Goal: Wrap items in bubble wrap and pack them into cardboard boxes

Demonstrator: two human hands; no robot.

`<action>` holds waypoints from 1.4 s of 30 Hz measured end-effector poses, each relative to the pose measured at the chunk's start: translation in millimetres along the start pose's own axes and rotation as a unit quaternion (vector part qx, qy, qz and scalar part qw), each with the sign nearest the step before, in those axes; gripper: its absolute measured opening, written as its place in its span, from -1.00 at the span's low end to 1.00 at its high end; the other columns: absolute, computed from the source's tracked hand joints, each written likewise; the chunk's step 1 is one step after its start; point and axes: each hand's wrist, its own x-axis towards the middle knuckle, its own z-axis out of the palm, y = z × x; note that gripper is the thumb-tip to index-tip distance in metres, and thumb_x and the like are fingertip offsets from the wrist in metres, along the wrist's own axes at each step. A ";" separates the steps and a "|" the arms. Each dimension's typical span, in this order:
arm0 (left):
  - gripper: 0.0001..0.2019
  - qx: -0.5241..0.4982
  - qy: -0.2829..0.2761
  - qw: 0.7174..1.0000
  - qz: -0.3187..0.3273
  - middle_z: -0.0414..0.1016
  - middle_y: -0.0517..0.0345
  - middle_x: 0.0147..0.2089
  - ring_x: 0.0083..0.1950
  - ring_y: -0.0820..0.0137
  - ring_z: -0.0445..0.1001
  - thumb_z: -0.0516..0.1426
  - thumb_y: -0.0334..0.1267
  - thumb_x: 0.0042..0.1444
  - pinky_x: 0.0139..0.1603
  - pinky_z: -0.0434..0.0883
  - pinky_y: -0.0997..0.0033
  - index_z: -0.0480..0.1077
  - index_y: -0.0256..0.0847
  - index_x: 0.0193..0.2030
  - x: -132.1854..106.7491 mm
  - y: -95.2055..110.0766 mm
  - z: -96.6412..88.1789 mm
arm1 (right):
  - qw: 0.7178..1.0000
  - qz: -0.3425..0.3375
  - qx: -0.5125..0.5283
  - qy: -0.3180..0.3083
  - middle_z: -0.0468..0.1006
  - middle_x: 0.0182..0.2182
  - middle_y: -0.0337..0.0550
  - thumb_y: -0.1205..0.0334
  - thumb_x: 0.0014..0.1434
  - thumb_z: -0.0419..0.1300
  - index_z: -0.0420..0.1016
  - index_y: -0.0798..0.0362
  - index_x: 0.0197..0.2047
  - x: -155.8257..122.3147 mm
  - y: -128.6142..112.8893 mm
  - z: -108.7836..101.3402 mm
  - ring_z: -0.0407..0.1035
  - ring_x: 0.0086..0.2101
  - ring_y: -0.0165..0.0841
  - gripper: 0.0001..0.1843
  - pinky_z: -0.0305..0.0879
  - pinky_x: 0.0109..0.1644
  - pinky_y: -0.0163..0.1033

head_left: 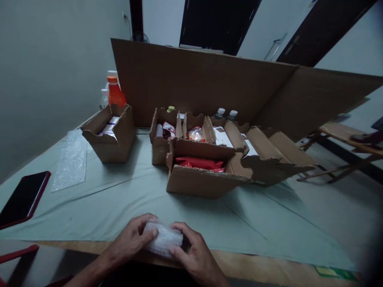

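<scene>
A bubble-wrapped bundle (164, 238) lies between my two hands at the table's front edge; the wrap hides whatever is inside. My left hand (137, 236) grips its left end, thumb on top. Around the right end my right hand (193, 251) is closed, with the thumb on the near side and fingers on the far side. Beyond my hands stands a cardboard box (206, 181) with red packets (200, 163) in it.
A flat bubble wrap sheet (71, 163) and a dark tablet (25, 197) lie at left. Behind stand a box of white packs (119, 147), a row of filled boxes (161, 153), an orange bottle (116, 93) and a tall cardboard panel (194, 83).
</scene>
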 end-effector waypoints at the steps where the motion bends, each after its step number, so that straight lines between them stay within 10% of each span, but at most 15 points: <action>1: -0.64 0.057 0.029 0.997 0.051 0.56 0.03 -0.16 -0.16 0.26 0.52 0.17 -0.02 0.19 -0.14 0.46 0.32 0.47 -0.23 -0.02 4.7 8.0 -1.9 | 1.000 0.007 -0.012 -0.002 0.59 -0.23 -0.21 0.26 0.02 0.26 0.56 0.00 -0.03 -4.0 -3.7 -9.0 0.42 -0.27 -0.32 -0.62 0.31 -0.17 -0.32; 5: -0.47 0.260 0.188 0.893 0.314 0.31 -0.12 0.33 0.33 0.10 0.31 0.20 -0.23 0.18 0.32 0.29 0.01 0.28 -0.11 0.30 40.6 61.8 -12.5 | 0.998 0.000 -0.063 0.032 0.63 -0.19 -0.11 0.08 0.03 0.32 0.62 -0.02 -0.09 -25.3 -19.3 -64.5 0.49 -0.21 -0.21 -0.64 0.41 -0.12 -0.22; 8: -0.44 0.323 0.208 0.827 0.410 0.11 -0.17 0.46 0.45 0.01 0.12 0.23 -0.31 0.13 0.39 0.18 -0.11 0.29 -0.13 0.29 73.8 93.6 -12.5 | 0.989 -0.035 -0.068 0.125 0.64 -0.24 -0.06 -0.05 -0.01 0.38 0.64 -0.05 -0.13 -44.4 -29.0 -112.6 0.51 -0.32 -0.20 -0.61 0.47 -0.26 -0.18; 12: -0.76 0.304 0.189 0.819 0.449 0.04 -0.08 0.49 0.47 -0.01 0.09 0.16 -0.49 0.07 0.39 0.20 -0.10 0.50 -0.17 -0.13 91.8 88.0 1.9 | 0.955 -0.049 -0.048 0.289 0.64 -0.31 -0.04 -0.10 -0.10 0.45 0.66 -0.11 -0.17 -58.6 -43.3 -163.4 0.50 -0.45 -0.21 -0.57 0.45 -0.48 -0.22; 16: -0.70 0.257 0.211 0.824 0.459 -0.13 -0.03 0.56 0.48 -0.02 0.07 0.13 -0.56 0.04 0.35 0.25 -0.08 0.49 -0.17 -0.13 87.0 58.1 15.8 | 0.912 -0.076 -0.104 0.390 0.65 -0.26 -0.04 -0.14 -0.12 0.47 0.66 -0.20 -0.16 -38.5 -68.8 -188.8 0.49 -0.39 -0.22 -0.56 0.45 -0.44 -0.22; 23: -0.70 0.195 0.249 0.822 0.474 -0.19 -0.07 0.57 0.51 -0.05 0.02 0.12 -0.51 0.12 0.35 0.24 -0.13 0.45 -0.16 -0.03 97.6 39.9 26.1 | 0.947 -0.120 -0.258 0.147 0.65 -0.26 -0.15 -0.05 0.09 0.27 0.62 -0.02 -0.11 61.6 -129.8 -170.7 0.48 -0.35 -0.27 -0.62 0.38 -0.35 -0.25; 28: -0.70 0.201 0.249 0.813 0.486 -0.24 -0.06 0.58 0.52 -0.07 -0.02 0.12 -0.47 0.15 0.35 0.22 -0.16 0.45 -0.15 0.01 98.3 32.8 27.1 | 0.897 -0.059 -0.439 0.006 0.66 -0.35 -0.18 0.27 0.09 0.23 0.63 0.02 -0.12 133.1 -144.2 -135.6 0.49 -0.39 -0.30 -0.73 0.26 -0.36 -0.31; 34: -0.60 0.210 0.236 0.810 0.494 -0.28 -0.09 0.58 0.51 -0.11 -0.02 0.12 -0.50 0.11 0.30 0.27 -0.20 0.41 -0.13 0.09 98.8 28.0 23.6 | 0.821 -0.010 -0.570 -0.023 0.69 -0.29 0.09 0.39 0.08 0.26 0.68 0.08 -0.25 173.4 -128.8 -77.2 0.58 -0.28 -0.11 -0.82 0.26 -0.33 -0.25; 39: -0.38 0.203 0.230 0.806 0.507 -0.30 -0.12 0.58 0.51 -0.12 0.01 0.13 -0.54 0.10 0.24 0.38 -0.11 0.26 -0.03 0.30 98.7 21.5 23.6 | 0.846 -0.023 -0.532 -0.037 0.70 -0.21 0.01 0.33 0.11 0.27 0.65 0.05 -0.08 169.7 -128.7 -78.6 0.59 -0.24 -0.14 -0.72 0.35 -0.26 -0.24; 42: -0.21 0.181 0.247 0.809 0.502 -0.25 -0.16 0.57 0.50 -0.05 0.06 0.16 -0.51 0.13 0.25 0.40 -0.05 0.01 0.02 0.46 98.5 20.8 23.3 | 0.896 -0.078 -0.432 0.062 0.68 -0.10 -0.10 0.21 0.16 0.26 0.56 -0.02 0.06 136.9 -139.8 -109.5 0.57 -0.14 -0.19 -0.62 0.42 -0.12 -0.21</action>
